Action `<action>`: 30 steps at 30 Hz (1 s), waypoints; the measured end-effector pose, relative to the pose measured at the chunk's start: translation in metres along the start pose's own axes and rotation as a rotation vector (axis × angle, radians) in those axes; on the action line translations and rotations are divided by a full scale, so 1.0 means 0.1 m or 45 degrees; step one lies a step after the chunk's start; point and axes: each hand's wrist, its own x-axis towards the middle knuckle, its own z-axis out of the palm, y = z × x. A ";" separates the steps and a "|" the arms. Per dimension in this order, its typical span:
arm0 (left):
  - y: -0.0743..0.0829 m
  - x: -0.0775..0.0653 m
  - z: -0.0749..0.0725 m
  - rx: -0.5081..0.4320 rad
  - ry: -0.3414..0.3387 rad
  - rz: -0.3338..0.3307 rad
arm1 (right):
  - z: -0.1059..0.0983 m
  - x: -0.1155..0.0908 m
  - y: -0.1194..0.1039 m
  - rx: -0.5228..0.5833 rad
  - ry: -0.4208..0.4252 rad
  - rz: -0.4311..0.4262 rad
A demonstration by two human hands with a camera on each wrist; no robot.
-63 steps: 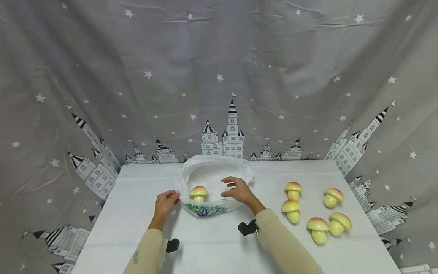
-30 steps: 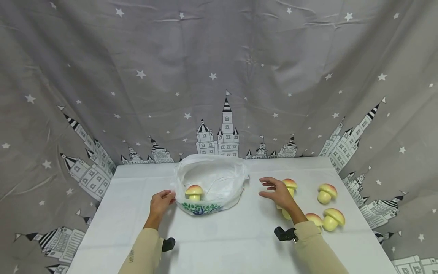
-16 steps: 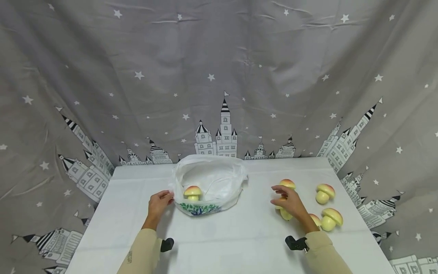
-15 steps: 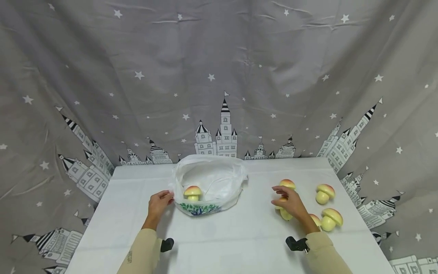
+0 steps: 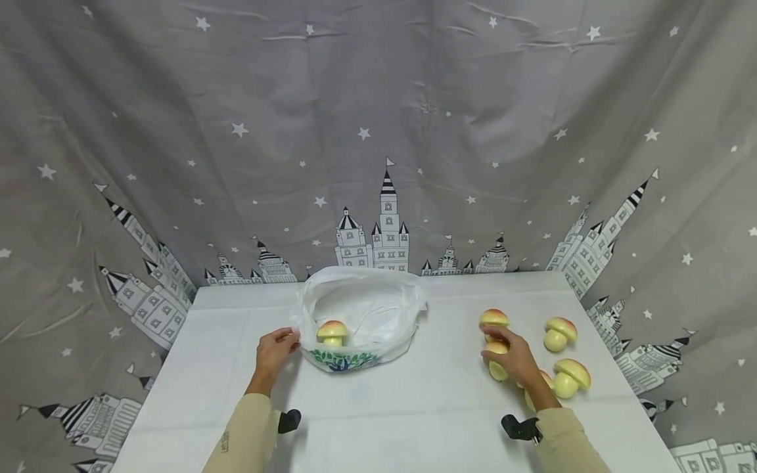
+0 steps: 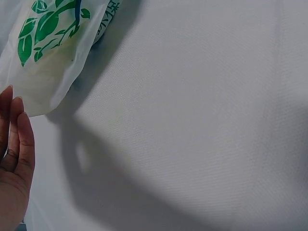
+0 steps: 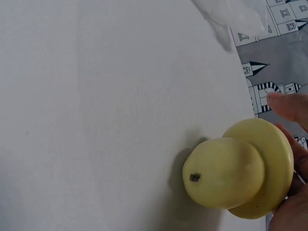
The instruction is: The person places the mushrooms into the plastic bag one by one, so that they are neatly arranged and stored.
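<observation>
The left hand [image 5: 275, 351] is at 9 o'clock of the white bag [image 5: 393, 348], touching its side. Its fingers look almost straight, but I can't tell if they pinch the bag. The bag sits on the white surface [image 5: 378, 420] with its mouth wide. One mushroom [image 5: 332, 332] is inside, at 8 o'clock.

Over at 3 o'clock of the bag are five more. A far one [image 5: 493, 318] is at 12 o'clock of the near one [image 5: 498, 372]. The right hand [image 5: 516, 360] is bent wide around the near one's cap. Another [image 5: 559, 334] is at 2 o'clock of it, and two more [image 5: 529, 399] [image 5: 572, 378] are at about 4 o'clock.

I think the left hand should be soft, because the bag looks thin. The right hand should get thumb and fingers on both sides of the fat cap, then squeeze gently. It should not bump the far one.

The bag's front hides the foot of the one inside. The left thumb is hard to see. The right hand covers part of the near cap, so I can't see every spot it touches. The right wrist covers part of one mushroom.
</observation>
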 end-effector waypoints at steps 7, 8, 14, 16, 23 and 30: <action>0.01 -0.01 -0.01 0.000 0.001 -0.006 | -0.04 -0.05 0.04 -0.098 0.037 0.046; 0.01 -0.01 -0.01 0.003 -0.001 -0.007 | -0.04 -0.05 0.05 -0.111 0.035 0.053; 0.01 -0.01 -0.01 -0.002 -0.004 -0.004 | -0.09 -0.06 0.04 -0.138 -0.006 0.126; 0.01 0.00 -0.01 0.000 -0.003 -0.017 | -0.10 -0.05 0.04 -0.147 -0.026 0.156; -0.04 0.02 -0.02 -0.019 0.008 -0.016 | -0.10 -0.07 0.05 -0.250 -0.064 0.248; -0.02 0.02 0.01 -0.019 -0.007 -0.016 | -0.11 -0.03 0.05 -0.318 -0.091 0.239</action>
